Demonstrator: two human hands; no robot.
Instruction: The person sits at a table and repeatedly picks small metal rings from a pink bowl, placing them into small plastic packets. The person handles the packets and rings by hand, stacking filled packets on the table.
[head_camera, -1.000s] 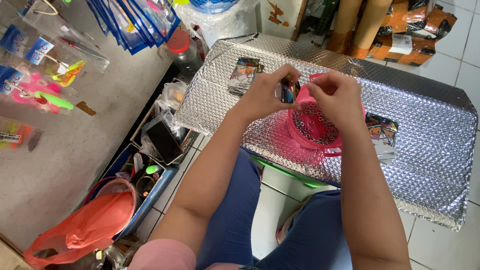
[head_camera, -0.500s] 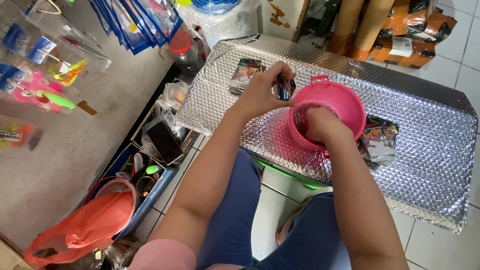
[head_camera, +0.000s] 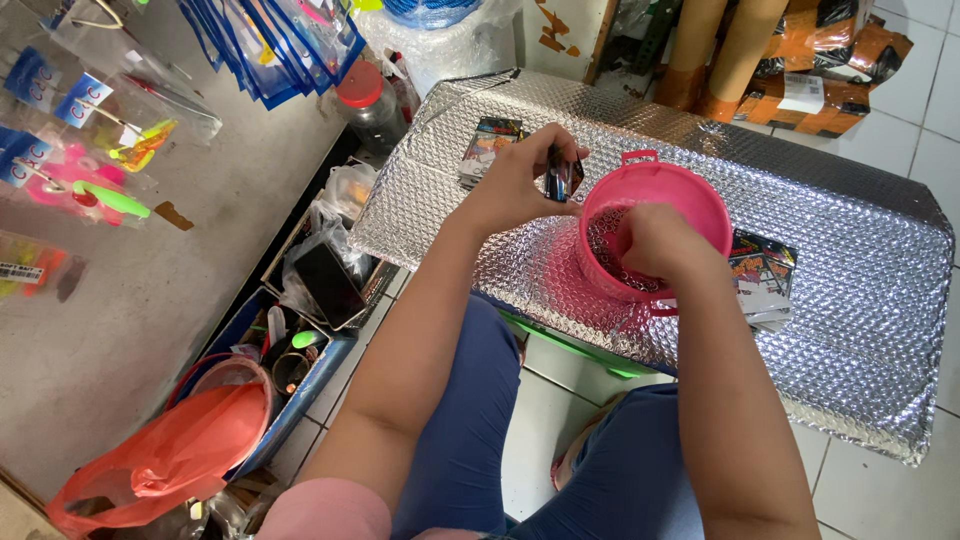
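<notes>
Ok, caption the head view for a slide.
Right hand dips into round pink plastic basket; left hand pinches a small dark packet.

Basket stood on the foil sheet — right hand inside it, left hand just left, one packet stack behind-left, another right.

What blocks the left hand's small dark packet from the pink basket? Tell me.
Nothing visible stands between them. The left hand holds the small dark packet just beside the rim of the pink basket, with only bare silver bubble sheet below. The right hand reaches inside the basket, filling part of its opening.
</notes>
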